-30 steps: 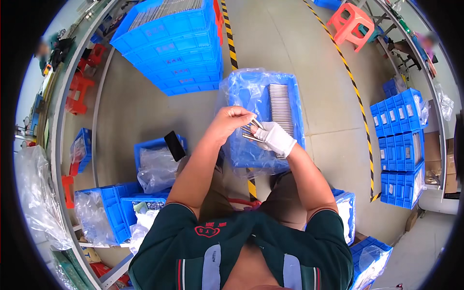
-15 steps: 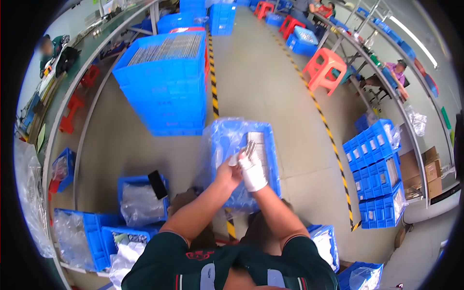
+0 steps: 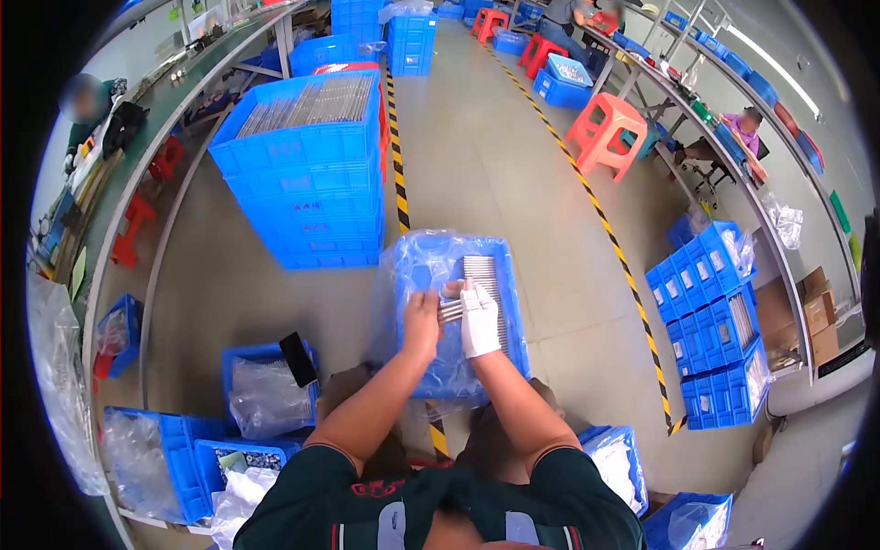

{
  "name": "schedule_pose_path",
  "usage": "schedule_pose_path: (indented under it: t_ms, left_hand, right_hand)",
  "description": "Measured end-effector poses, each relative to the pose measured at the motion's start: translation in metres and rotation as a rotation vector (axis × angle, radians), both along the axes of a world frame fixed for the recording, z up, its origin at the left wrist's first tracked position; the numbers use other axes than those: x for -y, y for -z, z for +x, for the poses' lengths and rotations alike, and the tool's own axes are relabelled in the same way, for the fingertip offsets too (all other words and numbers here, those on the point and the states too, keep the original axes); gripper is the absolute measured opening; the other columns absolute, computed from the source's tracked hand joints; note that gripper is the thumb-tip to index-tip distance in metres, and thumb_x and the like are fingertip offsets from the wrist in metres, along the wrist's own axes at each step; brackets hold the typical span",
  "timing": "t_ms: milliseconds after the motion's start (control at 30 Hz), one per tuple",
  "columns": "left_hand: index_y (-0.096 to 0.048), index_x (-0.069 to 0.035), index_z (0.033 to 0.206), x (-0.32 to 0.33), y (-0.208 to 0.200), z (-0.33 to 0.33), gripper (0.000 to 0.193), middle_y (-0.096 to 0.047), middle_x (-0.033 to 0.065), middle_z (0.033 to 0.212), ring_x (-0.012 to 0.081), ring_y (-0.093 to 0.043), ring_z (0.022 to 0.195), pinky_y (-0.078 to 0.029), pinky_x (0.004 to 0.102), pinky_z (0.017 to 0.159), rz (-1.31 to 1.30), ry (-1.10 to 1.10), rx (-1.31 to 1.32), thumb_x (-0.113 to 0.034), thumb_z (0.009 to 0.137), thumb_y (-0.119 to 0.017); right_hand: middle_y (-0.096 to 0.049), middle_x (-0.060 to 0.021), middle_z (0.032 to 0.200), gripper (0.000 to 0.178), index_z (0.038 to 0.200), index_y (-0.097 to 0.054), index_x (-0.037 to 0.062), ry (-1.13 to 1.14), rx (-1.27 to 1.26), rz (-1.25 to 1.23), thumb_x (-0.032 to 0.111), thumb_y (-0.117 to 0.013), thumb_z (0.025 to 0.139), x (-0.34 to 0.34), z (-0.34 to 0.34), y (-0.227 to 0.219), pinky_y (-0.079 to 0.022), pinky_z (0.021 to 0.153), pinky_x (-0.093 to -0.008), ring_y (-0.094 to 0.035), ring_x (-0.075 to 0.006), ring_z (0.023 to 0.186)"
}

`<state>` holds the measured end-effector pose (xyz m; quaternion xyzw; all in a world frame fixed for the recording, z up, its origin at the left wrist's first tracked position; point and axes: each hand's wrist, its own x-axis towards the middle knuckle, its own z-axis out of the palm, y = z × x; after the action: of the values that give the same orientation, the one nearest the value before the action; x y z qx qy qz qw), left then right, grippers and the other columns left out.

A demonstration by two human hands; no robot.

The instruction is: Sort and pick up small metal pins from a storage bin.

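In front of me stands a blue crate (image 3: 519, 341) lined with clear plastic film (image 3: 424, 249). Slim silvery metal rods (image 3: 478, 266) are stacked in a row along its right side. Over the crate, a few metal rods (image 3: 450, 311) lie crosswise between my hands. My bare left hand (image 3: 422, 323) closes around their left ends. My right hand (image 3: 479, 323), in a white glove, is closed on their right ends. Both hands partly cover the rods, so their full length is hidden.
A tall stack of blue crates (image 3: 307, 197) with rods on top stands ahead left. At right are stacked blue bins (image 3: 710, 316) and a red stool (image 3: 605, 136). A black phone (image 3: 297, 359) rests on a crate at my left. Several people sit at benches.
The held rods have turned from pointing up and away to lying crosswise. My left hand has moved slightly left, away from the gloved hand. The view has shifted slightly.
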<state>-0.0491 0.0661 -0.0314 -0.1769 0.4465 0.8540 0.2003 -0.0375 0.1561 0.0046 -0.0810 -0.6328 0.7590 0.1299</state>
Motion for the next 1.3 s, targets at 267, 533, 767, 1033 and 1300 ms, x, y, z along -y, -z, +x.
schedule_pose_path:
  t_ms: [267,533,767,1033,1300]
  left_hand:
    - [-0.051,-0.001,0.082,0.044,-0.040,-0.012,0.019,-0.054,0.0168,0.069,0.0269,-0.054,0.062,-0.041,0.0350,0.056,-0.818,0.253,-0.686,-0.020,0.084,-0.052]
    - [-0.049,-0.002,0.086,0.039,-0.021,-0.008,0.018,-0.055,0.0128,0.066,0.0259,-0.054,0.058,-0.042,0.0350,0.056,-1.036,-0.055,-0.763,-0.020,0.086,-0.048]
    - [-0.046,-0.006,0.084,0.044,-0.040,0.002,0.022,-0.051,0.0046,0.066,0.0068,-0.038,0.044,-0.029,0.0201,0.041,-0.290,-0.026,-0.351,-0.027,0.090,-0.042]
    - [-0.047,-0.006,0.084,0.043,-0.039,0.009,0.023,-0.051,0.0051,0.069,0.0082,-0.039,0.050,-0.031,0.0211,0.044,0.074,0.105,-0.220,-0.028,0.089,-0.045]
    - [-0.048,-0.007,0.083,0.045,-0.037,0.013,0.020,-0.050,0.0035,0.069,0.0089,-0.041,0.053,-0.034,0.0239,0.049,0.195,0.152,-0.203,-0.027,0.087,-0.050]
  right_hand:
    - [-0.060,-0.0115,0.077,0.033,0.092,-0.054,0.0028,-1.010,0.603,-0.154,0.035,-0.053,0.083,-0.030,0.021,-0.022,-0.049,0.053,-0.0274,-0.060,-0.0191,0.063]
    - [-0.042,0.0007,0.058,0.027,0.084,-0.051,0.0049,-0.948,0.607,-0.514,0.032,-0.055,0.083,-0.008,0.026,0.007,-0.018,0.036,-0.0188,-0.031,-0.0047,0.043]
    - [-0.047,-0.0001,0.057,0.027,0.085,-0.056,0.0027,-0.522,0.476,-0.221,0.028,-0.047,0.088,-0.027,0.023,-0.026,-0.022,0.036,-0.0182,-0.033,-0.0049,0.040]
    - [-0.049,-0.0004,0.053,0.018,0.074,-0.057,0.0047,-0.388,0.391,-0.099,0.019,-0.053,0.084,-0.025,0.021,-0.024,-0.027,0.039,-0.0198,-0.037,-0.0052,0.042]
    - [-0.049,0.0014,0.052,0.018,0.067,-0.055,0.0042,-0.293,0.263,0.242,0.015,-0.056,0.082,-0.018,0.022,-0.023,-0.033,0.045,-0.0214,-0.040,-0.0048,0.048]
